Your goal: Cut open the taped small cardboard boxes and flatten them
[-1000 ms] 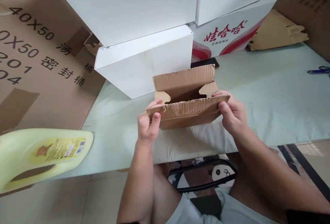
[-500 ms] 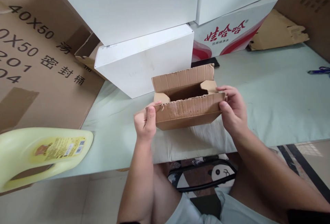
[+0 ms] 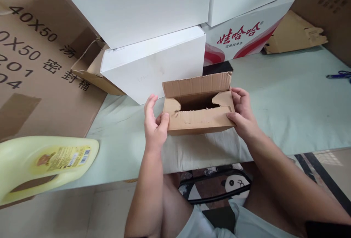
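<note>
A small brown cardboard box (image 3: pixel 199 121) sits in front of me, its top partly open. Its back flap (image 3: pixel 197 85) stands up, while the front flap is folded inward over the opening; two side tabs show, and the inside is dark. My left hand (image 3: pixel 155 123) is at the box's left end, thumb pressed on the front corner and the index finger raised off the cardboard. At the right end, my right hand (image 3: pixel 242 115) grips the box, thumb on the front and fingers along the side.
White boxes (image 3: pixel 156 66) are stacked behind, beside a red-and-white printed carton (image 3: pixel 244 37). A large brown carton (image 3: pixel 49 95) and a yellow jug (image 3: pixel 65 157) stand left. Blue-handled scissors (image 3: pixel 338 76) lie right on the green-clothed table (image 3: pixel 296 110).
The front flap has folded from upright down over the opening. My left fingers have lifted from its edge and opened upward; my right thumb has shifted slightly left. The brown flap at left dropped lower.
</note>
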Action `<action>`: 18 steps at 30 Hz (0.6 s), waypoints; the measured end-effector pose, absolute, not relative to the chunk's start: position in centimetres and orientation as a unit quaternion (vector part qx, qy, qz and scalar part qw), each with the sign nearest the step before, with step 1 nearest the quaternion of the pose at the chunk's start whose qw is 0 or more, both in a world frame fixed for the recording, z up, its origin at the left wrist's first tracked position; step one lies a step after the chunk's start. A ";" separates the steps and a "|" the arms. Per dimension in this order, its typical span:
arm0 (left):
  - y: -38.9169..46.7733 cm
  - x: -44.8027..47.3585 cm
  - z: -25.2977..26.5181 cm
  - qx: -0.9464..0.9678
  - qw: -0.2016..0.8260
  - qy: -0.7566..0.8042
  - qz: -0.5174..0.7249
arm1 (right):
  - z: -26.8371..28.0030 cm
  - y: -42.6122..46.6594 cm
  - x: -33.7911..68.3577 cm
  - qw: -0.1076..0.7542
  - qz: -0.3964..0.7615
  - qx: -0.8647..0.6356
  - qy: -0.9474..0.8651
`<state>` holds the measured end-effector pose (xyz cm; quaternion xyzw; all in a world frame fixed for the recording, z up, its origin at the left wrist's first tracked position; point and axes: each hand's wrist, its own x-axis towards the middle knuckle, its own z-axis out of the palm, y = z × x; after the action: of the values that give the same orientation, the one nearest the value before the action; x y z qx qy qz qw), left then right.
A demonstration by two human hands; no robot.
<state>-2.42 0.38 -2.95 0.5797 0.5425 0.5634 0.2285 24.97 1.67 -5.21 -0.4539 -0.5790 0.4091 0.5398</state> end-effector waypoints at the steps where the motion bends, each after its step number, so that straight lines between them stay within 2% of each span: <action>1: 0.4 -2.6 -3.2 0.581 0.254 0.544 0.549 | -5.1 1.6 24.9 0.536 0.411 -0.453 -0.582; 6: 0.7 -3.2 -4.2 0.599 0.304 0.504 0.543 | -4.7 1.4 25.1 0.541 0.376 -0.459 -0.596; 11: 1.0 -3.3 -3.9 0.620 0.350 0.477 0.516 | -4.7 0.9 25.3 0.522 0.276 -0.477 -0.651; 18: 1.0 -3.0 -2.8 0.631 0.329 0.495 0.498 | -4.9 1.1 25.3 0.506 0.283 -0.491 -0.650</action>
<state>-3.00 0.97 -2.81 0.6312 0.4954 0.4979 0.3290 25.34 1.13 -4.89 -0.4913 -0.6497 0.2830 0.5064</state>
